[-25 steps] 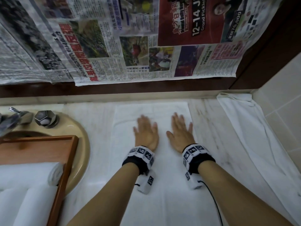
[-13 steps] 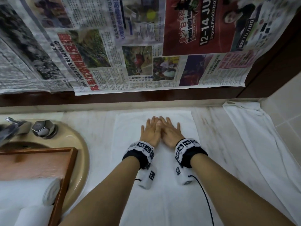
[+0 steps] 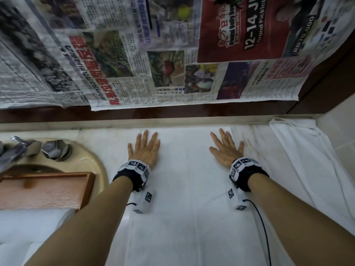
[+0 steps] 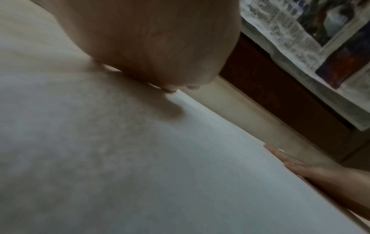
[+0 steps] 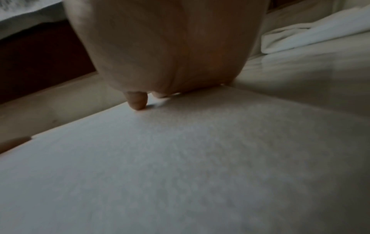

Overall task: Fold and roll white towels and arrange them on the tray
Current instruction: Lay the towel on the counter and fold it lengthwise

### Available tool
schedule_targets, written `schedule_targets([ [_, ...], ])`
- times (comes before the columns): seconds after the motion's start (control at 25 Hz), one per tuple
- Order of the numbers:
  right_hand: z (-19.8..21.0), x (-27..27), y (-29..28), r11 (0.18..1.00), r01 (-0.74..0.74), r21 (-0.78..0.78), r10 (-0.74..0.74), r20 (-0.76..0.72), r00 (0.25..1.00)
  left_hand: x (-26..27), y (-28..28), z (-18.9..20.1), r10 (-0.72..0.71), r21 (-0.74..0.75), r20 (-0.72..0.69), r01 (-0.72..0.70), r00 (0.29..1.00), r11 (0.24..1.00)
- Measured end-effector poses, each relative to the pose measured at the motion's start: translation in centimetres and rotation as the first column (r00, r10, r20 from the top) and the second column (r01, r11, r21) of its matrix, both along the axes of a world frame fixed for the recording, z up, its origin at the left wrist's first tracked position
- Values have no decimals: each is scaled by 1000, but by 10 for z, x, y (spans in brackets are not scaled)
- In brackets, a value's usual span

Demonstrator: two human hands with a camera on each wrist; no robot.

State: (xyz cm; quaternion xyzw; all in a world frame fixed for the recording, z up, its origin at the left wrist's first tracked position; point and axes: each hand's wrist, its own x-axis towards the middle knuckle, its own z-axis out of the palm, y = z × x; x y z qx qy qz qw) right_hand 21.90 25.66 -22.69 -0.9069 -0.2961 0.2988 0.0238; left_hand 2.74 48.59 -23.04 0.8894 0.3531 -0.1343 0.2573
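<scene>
Both hands [image 3: 185, 152] apart since, 1 towel [image 3: 184, 189]

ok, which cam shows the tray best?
Head view: the tray sits at lower left over the sink, with a rolled towel on it. Neither wrist view shows the tray, only the flat towel under each hand.
</scene>
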Motion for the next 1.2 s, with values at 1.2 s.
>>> schedule_targets([
  [1.2,17,-197,-151,994,89,-60,-88,18,996,-169,-175,14,27,68,-120,-19,992,998],
])
